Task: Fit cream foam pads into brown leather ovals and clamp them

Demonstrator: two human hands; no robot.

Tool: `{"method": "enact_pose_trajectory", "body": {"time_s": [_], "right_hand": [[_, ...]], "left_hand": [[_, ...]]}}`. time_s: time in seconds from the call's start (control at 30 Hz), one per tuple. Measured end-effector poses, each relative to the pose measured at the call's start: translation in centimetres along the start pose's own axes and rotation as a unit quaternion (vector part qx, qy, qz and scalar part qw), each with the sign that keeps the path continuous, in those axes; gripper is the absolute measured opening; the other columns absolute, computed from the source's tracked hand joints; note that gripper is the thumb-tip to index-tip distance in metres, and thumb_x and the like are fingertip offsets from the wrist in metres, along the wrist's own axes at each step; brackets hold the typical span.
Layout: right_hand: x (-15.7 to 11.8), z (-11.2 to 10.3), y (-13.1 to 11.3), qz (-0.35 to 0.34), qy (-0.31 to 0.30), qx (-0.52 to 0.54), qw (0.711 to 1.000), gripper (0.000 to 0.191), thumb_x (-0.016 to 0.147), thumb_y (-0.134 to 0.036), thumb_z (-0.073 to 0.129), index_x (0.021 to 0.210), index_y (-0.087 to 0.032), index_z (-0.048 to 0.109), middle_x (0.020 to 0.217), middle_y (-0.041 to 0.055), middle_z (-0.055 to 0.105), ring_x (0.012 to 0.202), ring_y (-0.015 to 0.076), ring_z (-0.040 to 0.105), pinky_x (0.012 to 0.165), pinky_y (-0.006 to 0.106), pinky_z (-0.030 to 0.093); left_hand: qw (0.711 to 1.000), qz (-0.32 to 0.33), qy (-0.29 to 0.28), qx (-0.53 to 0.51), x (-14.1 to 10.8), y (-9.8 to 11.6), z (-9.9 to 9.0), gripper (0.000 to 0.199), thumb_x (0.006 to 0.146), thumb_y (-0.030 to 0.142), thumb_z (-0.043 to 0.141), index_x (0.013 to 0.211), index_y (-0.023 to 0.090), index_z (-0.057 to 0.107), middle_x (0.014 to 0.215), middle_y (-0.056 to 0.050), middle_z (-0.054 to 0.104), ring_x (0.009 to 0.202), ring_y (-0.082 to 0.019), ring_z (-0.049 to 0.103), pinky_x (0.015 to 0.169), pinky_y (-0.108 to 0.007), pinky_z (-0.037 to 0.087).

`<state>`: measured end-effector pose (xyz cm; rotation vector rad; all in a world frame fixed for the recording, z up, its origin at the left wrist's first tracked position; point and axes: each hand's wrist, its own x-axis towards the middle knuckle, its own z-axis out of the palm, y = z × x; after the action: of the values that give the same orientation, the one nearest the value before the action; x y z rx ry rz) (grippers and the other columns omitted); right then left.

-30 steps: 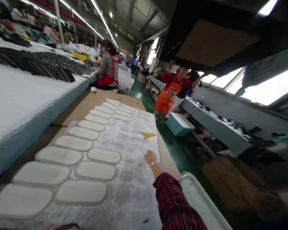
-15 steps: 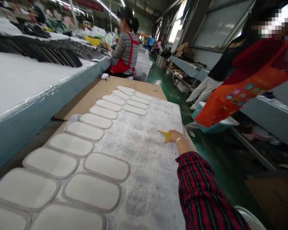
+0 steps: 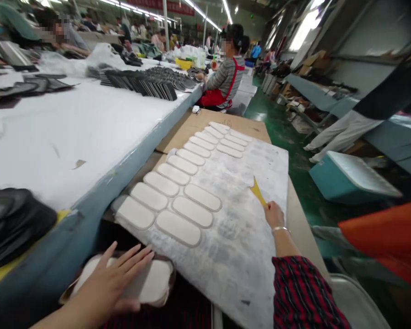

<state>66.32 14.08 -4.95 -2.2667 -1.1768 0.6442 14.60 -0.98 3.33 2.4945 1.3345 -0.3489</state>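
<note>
My right hand (image 3: pixel 274 214) is closed on the narrow end of a yellow scraper (image 3: pixel 258 192) with a flared, notched tip. It is over the right side of a smudged white board (image 3: pixel 239 237). White rounded pads with grey borders lie in rows on the board, one of them a pad (image 3: pixel 178 227) at its near end. At lower left, my left hand (image 3: pixel 118 278) rests with fingers spread on a stack of similar white pads (image 3: pixel 154 281). The stack sits in a brown-edged holder, partly hidden under the hand.
A long white-topped table (image 3: pixel 89 123) runs along the left, bearing black pieces (image 3: pixel 147 84) and a dark stack (image 3: pixel 15 228). Ahead sits a co-worker in a red apron (image 3: pixel 226 77). A teal bin (image 3: pixel 349 178) and a person's orange garment (image 3: pixel 387 242) are at right.
The view has swung left, and my left hand has come into sight on the pad stack. My right hand still holds the scraper, whose notched tip now points away.
</note>
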Motion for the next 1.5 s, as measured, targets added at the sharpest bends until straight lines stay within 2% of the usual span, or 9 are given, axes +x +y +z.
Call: {"method": "enact_pose_trajectory", "body": {"time_s": [0.2, 0.4, 0.53, 0.73, 0.87, 0.97, 1.07, 1.27, 1.5], "right_hand": [[-16.6, -0.1, -5.7, -0.057, -0.132, 0.25, 0.958, 0.031, 0.073, -0.048, 0.056, 0.083, -0.019, 0.051, 0.08, 0.0027, 0.058, 0.07, 0.0147, 0.058, 0.065, 0.029, 0.048], [-30.3, 0.0, -10.5, 0.027, -0.345, 0.502, 0.793, 0.026, 0.073, -0.035, 0.067, 0.084, -0.019, 0.05, 0.075, -0.0015, 0.054, 0.059, 0.0077, 0.053, 0.06, 0.023, 0.047], [-34.4, 1.2, -12.6, -0.005, -0.4, 0.39, 0.829, 0.028, 0.075, -0.04, 0.062, 0.083, -0.018, 0.047, 0.077, -0.0002, 0.056, 0.063, 0.0111, 0.055, 0.062, 0.028, 0.047], [-38.3, 1.6, -16.2, -0.308, -0.245, -0.08, 0.916, 0.021, 0.089, -0.032, 0.04, 0.083, -0.021, 0.057, 0.082, 0.004, 0.06, 0.081, 0.019, 0.054, 0.076, 0.034, 0.04], [-38.7, 3.4, -16.6, -0.286, -0.199, -0.185, 0.919, 0.041, 0.095, -0.037, 0.021, 0.083, -0.021, 0.057, 0.073, 0.0058, 0.064, 0.064, 0.0175, 0.058, 0.059, 0.029, 0.038], [-35.6, 4.6, -14.8, -0.21, -0.145, -0.232, 0.938, 0.052, 0.095, -0.041, 0.013, 0.084, -0.019, 0.06, 0.077, 0.0086, 0.067, 0.068, 0.0178, 0.061, 0.056, 0.027, 0.037], [-31.7, 5.5, -13.5, -0.188, -0.158, -0.278, 0.929, 0.057, 0.096, -0.039, 0.011, 0.084, -0.016, 0.063, 0.082, 0.0109, 0.068, 0.072, 0.0175, 0.063, 0.058, 0.026, 0.039], [-28.9, 8.1, -15.3, -0.248, -0.189, -0.298, 0.902, 0.056, 0.094, -0.043, 0.02, 0.082, -0.014, 0.066, 0.084, 0.0123, 0.069, 0.079, 0.0208, 0.064, 0.067, 0.028, 0.043], [-28.9, 8.7, -16.3, -0.278, -0.15, -0.312, 0.896, 0.058, 0.095, -0.043, 0.015, 0.085, -0.016, 0.066, 0.086, 0.0118, 0.068, 0.081, 0.0218, 0.063, 0.072, 0.031, 0.043]], "left_hand": [[0.993, 0.008, 0.026, -0.118, -1.7, -0.8, -1.4, 0.093, 0.071, 0.056, 0.057, 0.142, 0.029, 0.004, 0.144, -0.009, 0.032, 0.128, -0.029, 0.034, 0.106, -0.06, 0.004], [0.889, -0.007, 0.08, -0.45, -5.1, -0.6, -3.1, 0.081, 0.076, 0.059, 0.048, 0.141, 0.024, 0.014, 0.14, -0.011, 0.039, 0.124, -0.027, 0.041, 0.1, -0.044, 0.036], [0.716, -0.001, -0.102, -0.69, -6.8, 2.5, -3.2, 0.065, 0.075, 0.058, 0.048, 0.125, 0.017, 0.04, 0.111, -0.013, 0.062, 0.076, -0.019, 0.064, 0.048, -0.024, 0.05], [0.658, -0.038, -0.144, -0.738, -6.4, 6.6, -1.2, 0.049, 0.07, 0.061, 0.052, 0.079, 0.013, 0.055, 0.055, -0.001, 0.06, 0.038, -0.009, 0.049, 0.033, -0.017, 0.034], [0.73, -0.006, -0.165, -0.663, -4.8, 6.5, -2.1, 0.056, 0.076, 0.067, 0.035, 0.076, 0.015, 0.055, 0.047, 0.0, 0.057, 0.036, -0.013, 0.05, 0.038, -0.023, 0.038], [0.878, 0.024, 0.005, -0.477, -2.7, 3.5, -4.1, 0.051, 0.08, 0.061, 0.035, 0.079, 0.016, 0.059, 0.074, -0.007, 0.067, 0.07, -0.021, 0.064, 0.065, -0.032, 0.049], [0.943, 0.033, 0.117, -0.31, 0.0, 0.3, -4.9, 0.067, 0.072, 0.057, 0.052, 0.122, 0.013, 0.047, 0.128, -0.015, 0.051, 0.118, -0.028, 0.046, 0.101, -0.039, 0.033], [0.964, 0.142, -0.044, -0.219, 3.1, 0.7, -3.8, 0.118, 0.051, 0.057, 0.068, 0.141, 0.008, 0.009, 0.147, -0.02, 0.018, 0.134, -0.028, 0.022, 0.107, -0.039, 0.024], [0.978, 0.145, -0.027, -0.146, 3.0, 1.7, -2.6, 0.129, 0.036, 0.053, 0.076, 0.14, 0.009, 0.015, 0.148, -0.019, 0.015, 0.135, -0.033, 0.013, 0.11, -0.044, 0.016]]}}
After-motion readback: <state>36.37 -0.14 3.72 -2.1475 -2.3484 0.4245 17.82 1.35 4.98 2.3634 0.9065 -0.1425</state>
